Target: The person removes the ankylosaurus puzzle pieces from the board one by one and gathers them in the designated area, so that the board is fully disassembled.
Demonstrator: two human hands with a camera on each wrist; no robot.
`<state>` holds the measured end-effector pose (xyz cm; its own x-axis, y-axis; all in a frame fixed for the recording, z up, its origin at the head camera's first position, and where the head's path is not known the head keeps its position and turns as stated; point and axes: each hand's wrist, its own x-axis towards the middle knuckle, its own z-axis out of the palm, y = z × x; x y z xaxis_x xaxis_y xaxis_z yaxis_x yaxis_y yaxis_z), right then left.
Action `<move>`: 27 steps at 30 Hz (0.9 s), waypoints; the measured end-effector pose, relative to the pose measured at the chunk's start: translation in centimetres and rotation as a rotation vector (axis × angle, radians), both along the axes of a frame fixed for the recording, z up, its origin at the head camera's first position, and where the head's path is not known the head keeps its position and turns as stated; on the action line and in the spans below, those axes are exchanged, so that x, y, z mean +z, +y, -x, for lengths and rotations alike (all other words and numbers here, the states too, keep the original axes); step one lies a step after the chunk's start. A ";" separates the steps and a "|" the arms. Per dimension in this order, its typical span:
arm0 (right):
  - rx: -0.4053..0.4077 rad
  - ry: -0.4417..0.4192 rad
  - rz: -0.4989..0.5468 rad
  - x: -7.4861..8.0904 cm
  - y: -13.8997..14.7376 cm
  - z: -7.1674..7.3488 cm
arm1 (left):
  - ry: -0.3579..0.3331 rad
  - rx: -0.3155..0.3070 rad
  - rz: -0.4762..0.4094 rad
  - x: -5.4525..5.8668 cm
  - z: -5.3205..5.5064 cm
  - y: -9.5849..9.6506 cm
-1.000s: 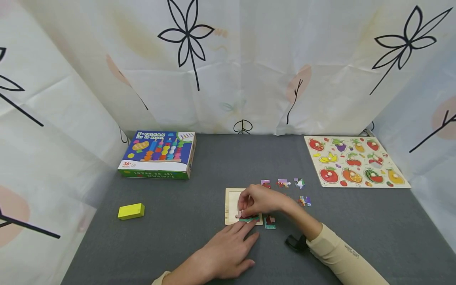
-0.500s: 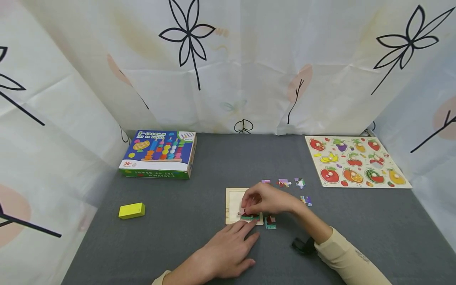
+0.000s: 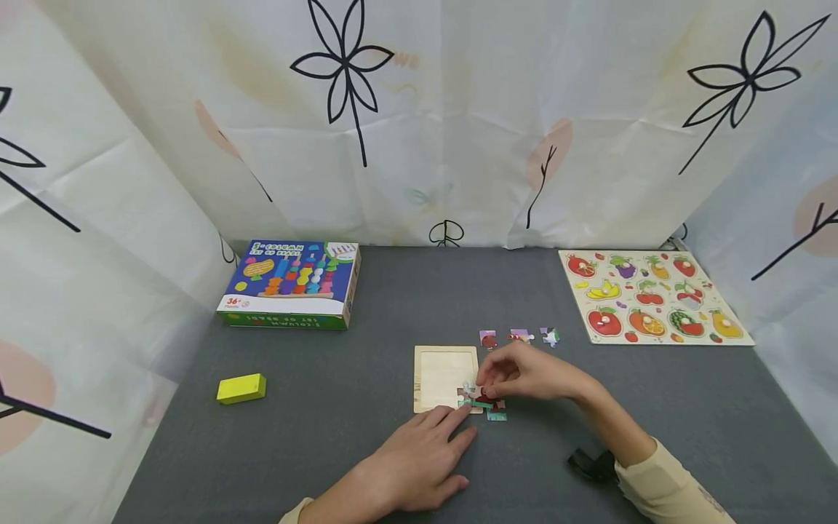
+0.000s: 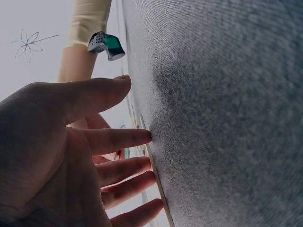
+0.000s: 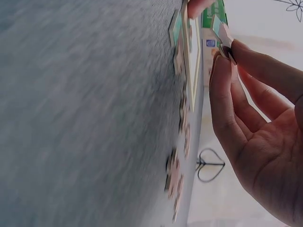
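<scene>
My right hand [image 3: 533, 372] pinches a jigsaw piece [image 5: 224, 30], dark red with a green edge, between thumb and fingers. It holds the piece over the lower right corner of a square wooden puzzle tray [image 3: 417, 375]. A pale piece with a green strip [image 3: 463, 402] shows beside it in that corner; whether the two join cannot be told. My left hand [image 3: 415, 458] lies palm down, its fairly straight fingers touching the tray's near edge. Another red and green piece [image 3: 497, 416] lies just right of the tray, partly covered by the right hand.
Loose jigsaw pieces [image 3: 487, 338] lie behind the right hand. A fruit puzzle board [image 3: 661, 298] is at the back right and a bead-set box [image 3: 288, 284] at the back left. A yellow block [image 3: 241, 388] sits on the left of the grey table [image 3: 314, 429].
My right hand has moved right with the pinched piece, from the tray's lower middle to its lower right corner. More of the tray's inside shows. My left hand has stayed put.
</scene>
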<state>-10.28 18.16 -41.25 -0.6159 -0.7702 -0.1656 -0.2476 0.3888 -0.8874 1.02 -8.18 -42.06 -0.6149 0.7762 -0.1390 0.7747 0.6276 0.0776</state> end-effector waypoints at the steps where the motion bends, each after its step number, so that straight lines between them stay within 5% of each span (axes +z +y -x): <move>1: -0.006 -0.004 0.002 0.0 0.4 -0.1 | -0.006 0.002 0.002 0.0 0.0 0.0; 20: -0.049 0.013 -0.081 0.7 5.6 -1.6 | -0.095 0.015 0.027 0.3 0.3 0.0; 27: -0.040 0.022 -0.123 0.3 6.3 -1.8 | -0.060 0.010 0.012 0.1 0.2 -0.1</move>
